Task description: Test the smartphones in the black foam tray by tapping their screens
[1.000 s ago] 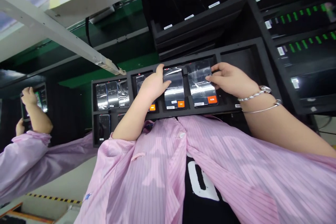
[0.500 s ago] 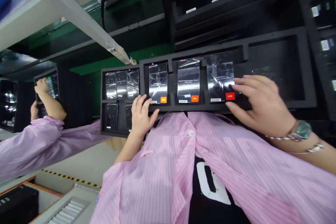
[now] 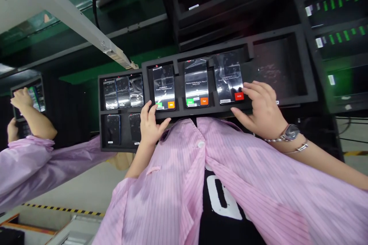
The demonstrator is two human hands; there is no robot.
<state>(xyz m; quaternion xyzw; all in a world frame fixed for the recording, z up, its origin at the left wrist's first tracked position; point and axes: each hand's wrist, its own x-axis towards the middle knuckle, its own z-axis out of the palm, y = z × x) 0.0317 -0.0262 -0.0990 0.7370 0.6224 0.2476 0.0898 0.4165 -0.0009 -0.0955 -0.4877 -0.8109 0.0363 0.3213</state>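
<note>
Three lit smartphones lie in separate slots of a black tray in front of me. My left hand (image 3: 151, 124), fingers apart, rests at the near edge beside the left lit phone (image 3: 164, 86), a fingertip by its green button. The middle phone (image 3: 196, 80) shows a melody-playing message with a green and an orange button. At the right lit phone (image 3: 228, 76), my right hand (image 3: 258, 107) is spread, its fingertips close to the red button; whether they touch cannot be made out. Neither hand holds anything.
The black foam tray (image 3: 178, 114) also holds several dark phones (image 3: 123, 91) at its left end. Black racks (image 3: 238, 15) stand behind it. A grey metal bar (image 3: 77, 23) slants overhead. At far left a co-worker's hand (image 3: 23, 99) touches another phone.
The view has shifted, moving the tray slightly left. Green buttons now show on the left and middle phones. My right hand stays beside the right phone, fingers still spread.
</note>
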